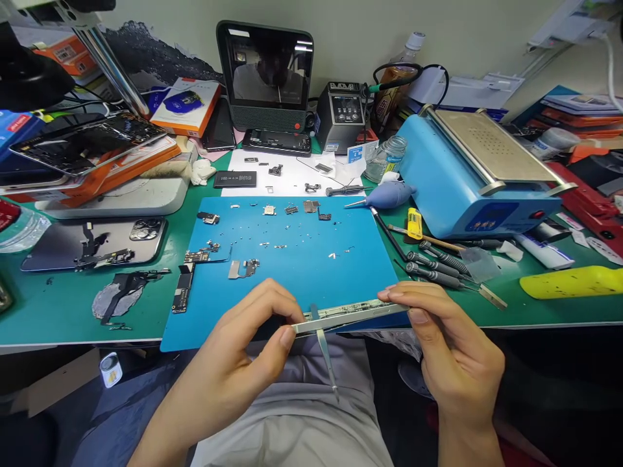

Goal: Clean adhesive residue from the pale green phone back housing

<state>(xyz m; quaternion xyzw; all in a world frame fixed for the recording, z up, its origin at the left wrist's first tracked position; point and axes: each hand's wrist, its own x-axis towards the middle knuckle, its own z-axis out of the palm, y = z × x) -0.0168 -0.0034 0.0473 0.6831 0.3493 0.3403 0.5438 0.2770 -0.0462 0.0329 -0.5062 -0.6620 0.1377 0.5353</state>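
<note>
Both my hands hold a phone frame [360,316] edge-on above the front of the blue mat [292,272]. My left hand [253,344] pinches its left end between thumb and fingers. The right end is gripped by my right hand [448,331], fingers on top and thumb against the side. A thin metal tool [327,360], its kind unclear, crosses the frame near the left end and its pointed tip hangs below. Some circuitry shows along the frame's far side; the rest of its inside is hidden from this angle.
Small phone parts and screws lie across the mat, with a logic board [182,288] at left. Behind are a battery [235,179] and a tablet-like screen [267,71]. At right stand a blue heating plate machine [438,181], an air blower [389,194] and several screwdrivers [433,272].
</note>
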